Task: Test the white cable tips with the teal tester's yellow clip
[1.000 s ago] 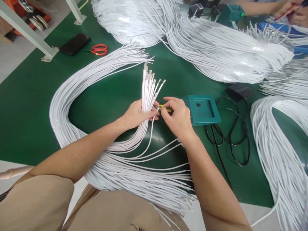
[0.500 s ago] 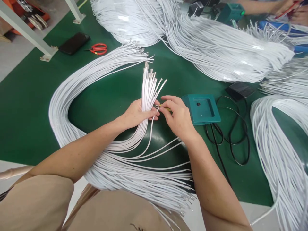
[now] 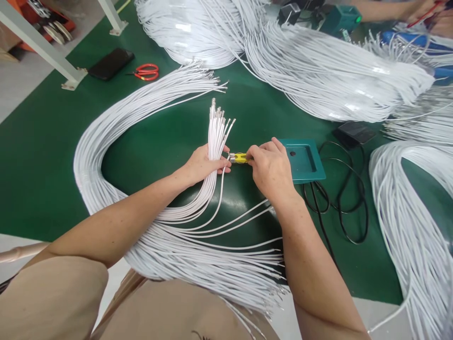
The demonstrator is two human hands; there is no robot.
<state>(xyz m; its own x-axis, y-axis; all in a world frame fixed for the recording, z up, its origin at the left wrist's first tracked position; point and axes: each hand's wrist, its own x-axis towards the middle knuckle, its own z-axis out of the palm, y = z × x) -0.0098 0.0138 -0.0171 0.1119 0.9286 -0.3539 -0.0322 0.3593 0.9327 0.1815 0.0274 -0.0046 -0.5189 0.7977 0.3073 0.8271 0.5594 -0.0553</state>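
My left hand [image 3: 201, 163] is closed around a bunch of white wires [image 3: 214, 141], whose metal-tipped ends stand upright above the fist. One single wire [image 3: 222, 191] curves up from below to my left fingertips, where its end is partly hidden. My right hand [image 3: 272, 165] pinches a small yellow tool [image 3: 240, 158] with a metal tip. That tip points left and is close to or touching the end of the single wire; I cannot tell which. More white wires [image 3: 208, 259] run across my lap, their ends toward the right.
Right of my right hand lies a teal tray-like device [image 3: 302, 177] with a black cable [image 3: 341, 208]. Red-handled scissors [image 3: 146, 72] and a black phone-like object [image 3: 110, 63] lie far left. Large wire bundles [image 3: 336, 71] fill the back. Another person's hand [image 3: 440, 21] shows top right.
My right hand has moved a little to the right, away from my left hand, and more of the yellow tool shows. The held wire bunch has shifted slightly left and down.
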